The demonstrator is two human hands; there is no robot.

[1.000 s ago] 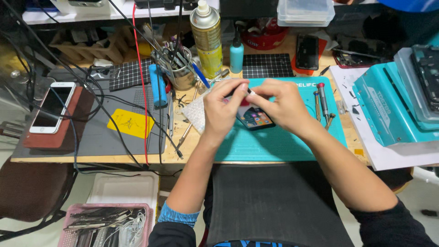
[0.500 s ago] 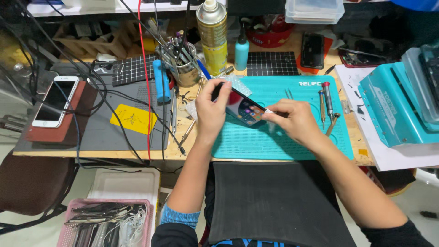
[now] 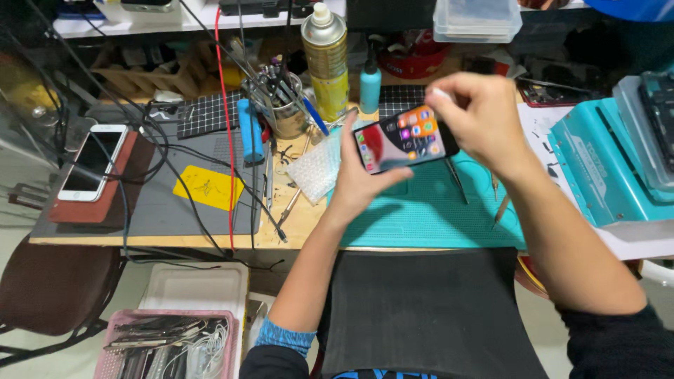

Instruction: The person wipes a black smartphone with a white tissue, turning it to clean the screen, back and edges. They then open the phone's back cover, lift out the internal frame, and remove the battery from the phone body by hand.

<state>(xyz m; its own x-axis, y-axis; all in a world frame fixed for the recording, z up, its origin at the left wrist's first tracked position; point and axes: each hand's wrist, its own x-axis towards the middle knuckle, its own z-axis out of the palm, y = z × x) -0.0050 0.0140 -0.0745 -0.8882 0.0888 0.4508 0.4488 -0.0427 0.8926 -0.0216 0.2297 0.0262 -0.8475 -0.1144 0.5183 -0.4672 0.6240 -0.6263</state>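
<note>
Left hand [image 3: 354,184]: fingers wrapped under lit smartphone [image 3: 404,138], gripping it, raised above teal mat [image 3: 435,210] on bench [image 3: 298,224]. Right hand [image 3: 481,116]: fingertips pinched at phone's upper right corner. I note bubble wrap [image 3: 316,168], spray can [image 3: 326,60], tool cup [image 3: 284,105] behind; white phone [image 3: 93,161] far left.

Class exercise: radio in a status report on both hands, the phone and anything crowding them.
Left hand grips lit smartphone from below. Right hand pinches its top corner. Phone raised above teal mat. Bubble wrap beside left hand, tools on mat; nothing blocking.
</note>
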